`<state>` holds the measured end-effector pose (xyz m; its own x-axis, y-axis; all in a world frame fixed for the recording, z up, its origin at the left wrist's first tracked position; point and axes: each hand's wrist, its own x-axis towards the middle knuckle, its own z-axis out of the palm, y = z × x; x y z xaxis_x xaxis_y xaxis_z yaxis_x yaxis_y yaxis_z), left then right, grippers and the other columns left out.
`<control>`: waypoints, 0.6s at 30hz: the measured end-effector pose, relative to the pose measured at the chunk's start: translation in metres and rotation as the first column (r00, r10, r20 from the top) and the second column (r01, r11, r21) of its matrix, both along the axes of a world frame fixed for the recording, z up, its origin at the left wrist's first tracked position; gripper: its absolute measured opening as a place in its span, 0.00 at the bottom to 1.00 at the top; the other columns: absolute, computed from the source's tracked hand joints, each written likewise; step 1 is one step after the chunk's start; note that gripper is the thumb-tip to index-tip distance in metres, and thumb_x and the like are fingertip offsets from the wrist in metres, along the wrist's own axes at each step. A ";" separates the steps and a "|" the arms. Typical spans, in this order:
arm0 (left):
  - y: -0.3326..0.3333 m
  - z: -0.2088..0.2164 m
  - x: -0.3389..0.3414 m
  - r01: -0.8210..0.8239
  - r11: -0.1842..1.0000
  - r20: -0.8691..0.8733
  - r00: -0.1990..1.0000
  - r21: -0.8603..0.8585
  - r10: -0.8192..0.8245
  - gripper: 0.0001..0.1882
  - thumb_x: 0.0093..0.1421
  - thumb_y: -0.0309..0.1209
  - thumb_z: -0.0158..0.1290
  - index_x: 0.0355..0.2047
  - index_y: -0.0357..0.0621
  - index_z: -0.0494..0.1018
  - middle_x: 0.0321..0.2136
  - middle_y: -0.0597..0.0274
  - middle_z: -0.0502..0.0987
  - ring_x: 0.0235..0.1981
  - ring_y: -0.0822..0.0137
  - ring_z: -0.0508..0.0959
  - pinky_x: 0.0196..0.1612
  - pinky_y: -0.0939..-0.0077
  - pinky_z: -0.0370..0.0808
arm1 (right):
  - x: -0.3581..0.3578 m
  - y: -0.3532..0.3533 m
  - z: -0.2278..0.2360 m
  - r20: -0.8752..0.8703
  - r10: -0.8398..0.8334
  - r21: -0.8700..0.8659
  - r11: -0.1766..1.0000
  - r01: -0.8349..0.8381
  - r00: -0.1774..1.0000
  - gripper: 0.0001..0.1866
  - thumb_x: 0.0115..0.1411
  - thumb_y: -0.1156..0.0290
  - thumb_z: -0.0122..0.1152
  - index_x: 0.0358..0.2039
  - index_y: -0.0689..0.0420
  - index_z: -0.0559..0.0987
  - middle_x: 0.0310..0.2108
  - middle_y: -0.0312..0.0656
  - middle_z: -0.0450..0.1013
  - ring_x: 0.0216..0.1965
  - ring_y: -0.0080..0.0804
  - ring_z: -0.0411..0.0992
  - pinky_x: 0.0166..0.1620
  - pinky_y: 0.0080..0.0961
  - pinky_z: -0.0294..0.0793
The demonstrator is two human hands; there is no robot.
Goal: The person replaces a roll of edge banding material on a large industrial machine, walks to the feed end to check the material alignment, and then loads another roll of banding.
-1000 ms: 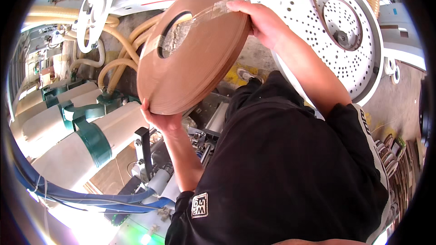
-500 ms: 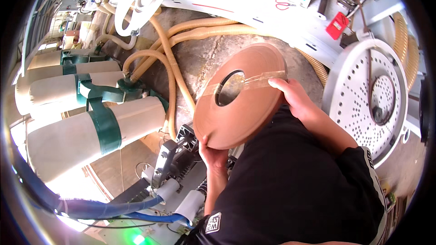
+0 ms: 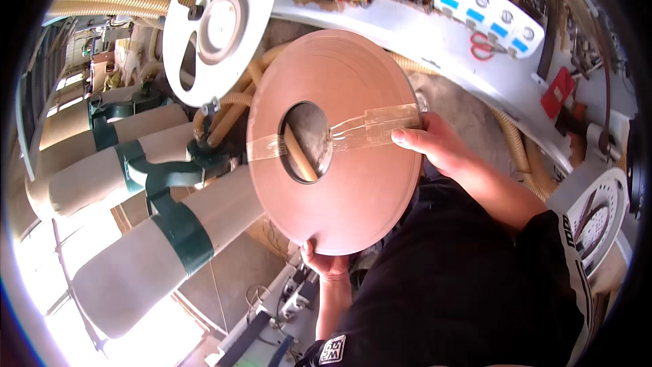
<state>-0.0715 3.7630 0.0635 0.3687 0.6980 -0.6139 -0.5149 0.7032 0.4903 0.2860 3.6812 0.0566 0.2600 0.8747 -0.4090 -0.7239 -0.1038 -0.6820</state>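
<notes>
I hold a big, flat roll of brown edge banding [image 3: 367, 183] in front of my body, its broad side facing me. Strips of clear tape [image 3: 390, 119] cross it on both sides of the round centre hole. My left hand [image 3: 330, 263] grips the lower rim, thumb on the near side and the other fingers mostly hidden behind. At the right rim, my right hand [image 3: 440, 146] is closed on the roll, its thumb pressing by the end of the tape. Through the hole, part of a tan hose and the floor show.
A white wheel-shaped reel [image 3: 257, 44] stands just left of the roll. Beige bags with green bands [image 3: 187, 238] fill the left side. Along the far bench [image 3: 407, 30] lie red-handled scissors [image 3: 482, 47] and several tools. A perforated white disc [image 3: 604, 217] is at right.
The roll has come up and turned from a slant to face me more squarely. Both hands keep their grip. My view has shifted, bringing the reel and bench closer in.
</notes>
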 end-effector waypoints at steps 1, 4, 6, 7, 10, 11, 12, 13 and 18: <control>0.018 0.004 0.016 -0.005 1.000 0.023 1.000 0.015 0.005 0.39 0.54 0.40 0.63 0.65 0.42 0.66 0.64 0.53 0.69 0.66 0.47 0.66 0.69 0.38 0.57 | 0.011 0.023 -0.001 0.019 -0.003 0.005 1.000 0.003 1.000 0.23 0.63 0.61 0.67 0.51 0.67 0.79 0.45 0.42 0.79 0.47 0.26 0.75 0.54 0.27 0.73; 0.084 -0.004 0.047 -0.033 0.997 0.018 0.999 0.074 0.031 0.39 0.53 0.40 0.63 0.64 0.45 0.67 0.62 0.55 0.71 0.65 0.49 0.67 0.69 0.39 0.59 | 0.043 0.089 -0.008 0.001 -0.036 0.008 0.999 0.036 0.999 0.24 0.63 0.59 0.68 0.51 0.65 0.79 0.45 0.42 0.79 0.47 0.26 0.75 0.53 0.26 0.73; 0.134 -0.004 0.063 -0.002 0.991 0.033 0.999 0.131 -0.002 0.38 0.53 0.41 0.63 0.64 0.46 0.67 0.62 0.56 0.70 0.64 0.49 0.68 0.68 0.39 0.59 | 0.058 0.127 0.002 -0.043 -0.080 0.055 0.995 0.083 0.996 0.25 0.63 0.59 0.68 0.52 0.65 0.78 0.45 0.40 0.79 0.46 0.25 0.75 0.53 0.27 0.73; 0.159 -0.003 0.071 0.004 0.989 0.035 0.999 0.145 -0.010 0.38 0.53 0.40 0.63 0.64 0.46 0.68 0.63 0.56 0.70 0.64 0.49 0.67 0.68 0.40 0.60 | 0.065 0.145 0.006 -0.047 -0.092 0.056 0.994 0.095 0.995 0.25 0.63 0.59 0.68 0.53 0.65 0.78 0.46 0.40 0.79 0.46 0.25 0.75 0.53 0.27 0.73; 0.236 0.010 0.104 0.117 0.985 0.168 0.976 0.130 -0.138 0.37 0.54 0.39 0.62 0.64 0.46 0.68 0.63 0.57 0.69 0.65 0.51 0.66 0.69 0.42 0.59 | 0.078 0.207 0.010 -0.061 -0.164 0.080 0.982 0.168 0.985 0.27 0.63 0.59 0.68 0.55 0.65 0.76 0.47 0.40 0.78 0.47 0.26 0.76 0.53 0.28 0.74; 0.266 0.004 0.109 0.119 0.983 0.178 0.973 0.141 -0.144 0.36 0.54 0.39 0.62 0.64 0.46 0.68 0.63 0.57 0.70 0.65 0.51 0.66 0.69 0.43 0.58 | 0.085 0.228 0.011 -0.073 -0.169 0.074 0.982 0.174 0.983 0.26 0.63 0.59 0.68 0.54 0.65 0.76 0.47 0.40 0.78 0.47 0.27 0.76 0.53 0.28 0.74; 0.292 -0.003 0.114 0.122 0.981 0.188 0.971 0.152 -0.150 0.36 0.54 0.39 0.62 0.64 0.47 0.68 0.63 0.57 0.70 0.66 0.52 0.66 0.70 0.44 0.58 | 0.087 0.249 0.012 -0.087 -0.174 0.068 0.981 0.180 0.981 0.26 0.63 0.59 0.68 0.54 0.65 0.76 0.47 0.41 0.78 0.47 0.27 0.76 0.53 0.28 0.74; 0.316 0.006 0.135 0.100 0.981 0.179 0.975 0.165 -0.130 0.35 0.53 0.36 0.63 0.62 0.47 0.69 0.61 0.56 0.71 0.63 0.50 0.68 0.67 0.44 0.61 | 0.091 0.272 0.010 -0.084 -0.213 0.060 0.974 0.218 0.973 0.26 0.63 0.58 0.68 0.53 0.65 0.77 0.47 0.42 0.78 0.48 0.28 0.76 0.53 0.28 0.74; 0.432 -0.015 0.172 0.176 0.977 0.296 0.933 0.125 -0.206 0.21 0.57 0.34 0.61 0.52 0.47 0.76 0.59 0.61 0.73 0.63 0.56 0.68 0.68 0.48 0.60 | 0.119 0.372 -0.001 -0.083 -0.294 0.041 0.954 0.298 0.952 0.29 0.63 0.57 0.68 0.57 0.63 0.74 0.48 0.43 0.78 0.46 0.30 0.78 0.46 0.30 0.80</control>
<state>0.1006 4.1949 0.0488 0.6596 0.6452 -0.3854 -0.5108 0.7611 0.3998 0.4049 4.0532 0.0560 0.4804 0.7839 -0.3933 -0.7663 0.1570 -0.6231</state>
